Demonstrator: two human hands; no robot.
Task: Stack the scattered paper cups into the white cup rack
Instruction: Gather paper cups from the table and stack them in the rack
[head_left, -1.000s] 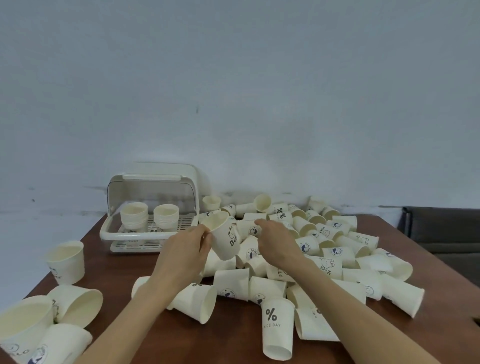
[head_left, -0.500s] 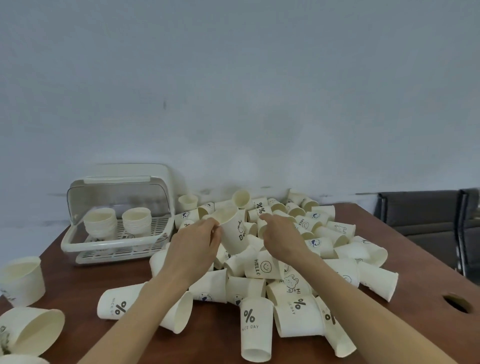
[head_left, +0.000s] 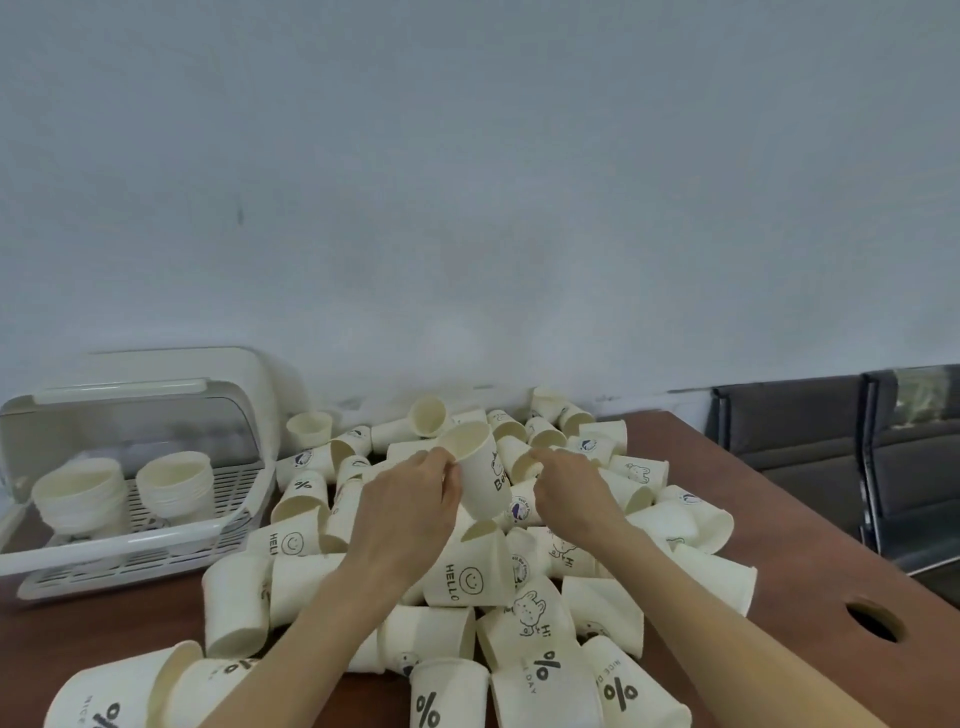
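Pale wall (head_left: 467, 182) behind a brown table (head_left: 779, 545). White cup rack (head_left: 130, 540) at table's left, lid up, two cup stacks (head_left: 171, 480) inside. Loose paper cups (head_left: 467, 577) heaped mid-table. Left hand (head_left: 410, 514) grips one raised cup (head_left: 480, 475) above heap. Right hand (head_left: 571, 491) reaches into pile, fingers curled; can't tell what it holds.

From my feed it's a plain pale blue-grey wall (head_left: 467, 182), a reddish-brown wooden table (head_left: 779, 519) against it, and dark padded chairs (head_left: 810, 441) on the right.
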